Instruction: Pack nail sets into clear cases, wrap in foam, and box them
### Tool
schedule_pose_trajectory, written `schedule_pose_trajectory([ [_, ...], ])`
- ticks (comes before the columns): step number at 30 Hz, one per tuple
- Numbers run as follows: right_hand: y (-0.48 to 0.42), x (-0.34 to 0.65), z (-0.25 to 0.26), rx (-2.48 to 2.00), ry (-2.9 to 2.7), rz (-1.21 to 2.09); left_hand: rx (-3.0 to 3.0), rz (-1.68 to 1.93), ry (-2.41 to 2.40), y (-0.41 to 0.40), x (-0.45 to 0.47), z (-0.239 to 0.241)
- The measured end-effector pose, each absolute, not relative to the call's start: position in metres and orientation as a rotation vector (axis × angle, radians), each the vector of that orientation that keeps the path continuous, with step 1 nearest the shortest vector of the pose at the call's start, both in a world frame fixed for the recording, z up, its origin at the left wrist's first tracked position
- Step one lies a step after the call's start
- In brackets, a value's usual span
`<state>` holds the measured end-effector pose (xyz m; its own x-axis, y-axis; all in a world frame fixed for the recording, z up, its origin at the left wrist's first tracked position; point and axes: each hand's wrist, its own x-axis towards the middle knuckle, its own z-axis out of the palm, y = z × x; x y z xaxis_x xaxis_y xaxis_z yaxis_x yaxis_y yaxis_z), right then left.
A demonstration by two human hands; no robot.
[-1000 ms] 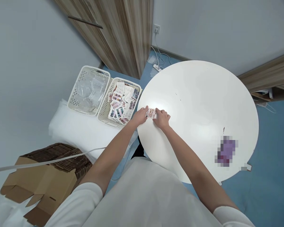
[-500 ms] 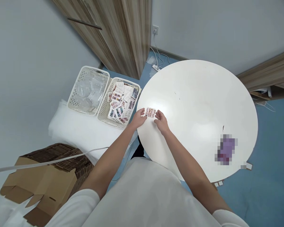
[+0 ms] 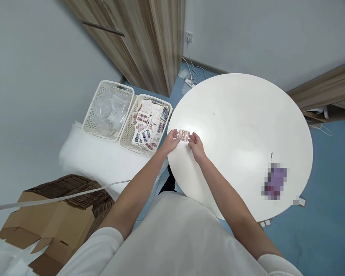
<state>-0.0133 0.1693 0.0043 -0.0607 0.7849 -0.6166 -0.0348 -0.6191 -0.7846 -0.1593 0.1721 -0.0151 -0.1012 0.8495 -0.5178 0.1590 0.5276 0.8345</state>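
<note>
A small card of press-on nails [image 3: 184,135], pinkish and glossy, is between my two hands over the left edge of the round white table [image 3: 247,111]. My left hand [image 3: 170,142] pinches the card's left edge, with thumb below and fingers above. On the opposite side, my right hand [image 3: 196,146] has its curled fingers and thumb at the card's right edge. Whether the card rests on the tabletop or is slightly raised, I cannot tell.
Left of the table, a white basket [image 3: 120,143] holds many similar nail cards. Beside it, another basket [image 3: 87,124] contains clear plastic packaging. Flattened cardboard boxes [image 3: 51,222] lie lower left, crossed by a white cable [image 3: 60,198]. A blurred purple item [image 3: 276,180] lies on the table's right.
The card has shifted slightly up and right with both hands, and its shine has changed as if tilted. The baskets and table items stay put.
</note>
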Motion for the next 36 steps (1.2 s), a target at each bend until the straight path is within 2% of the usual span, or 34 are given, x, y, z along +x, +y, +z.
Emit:
schedule_pose_trajectory([
  [11, 0.167, -0.011, 0.004, -1.671, -0.870, 1.730, 0.962, 0.694, 1.606, 0.170, -0.162, -0.020],
  [18, 0.163, 0.005, 0.003, -1.822, -1.004, 1.632, 0.964, 0.538, 1.604, 0.155, -0.178, -0.001],
  [23, 0.166, 0.005, 0.011, -1.945, -1.117, 1.351, 0.972, 0.556, 1.540, 0.133, -0.219, 0.019],
  [27, 0.177, -0.032, 0.029, -1.765, -1.377, 1.067, 0.911, 0.663, 1.534, 0.122, -0.270, 0.031],
  [31, 0.184, -0.098, 0.040, -1.465, -1.706, 1.234, 0.847, 0.817, 1.629, 0.114, -0.332, 0.038],
  [36, 0.184, -0.189, 0.033, -1.259, -2.051, 1.428, 0.716, 1.032, 1.971, 0.105, -0.403, 0.035],
])
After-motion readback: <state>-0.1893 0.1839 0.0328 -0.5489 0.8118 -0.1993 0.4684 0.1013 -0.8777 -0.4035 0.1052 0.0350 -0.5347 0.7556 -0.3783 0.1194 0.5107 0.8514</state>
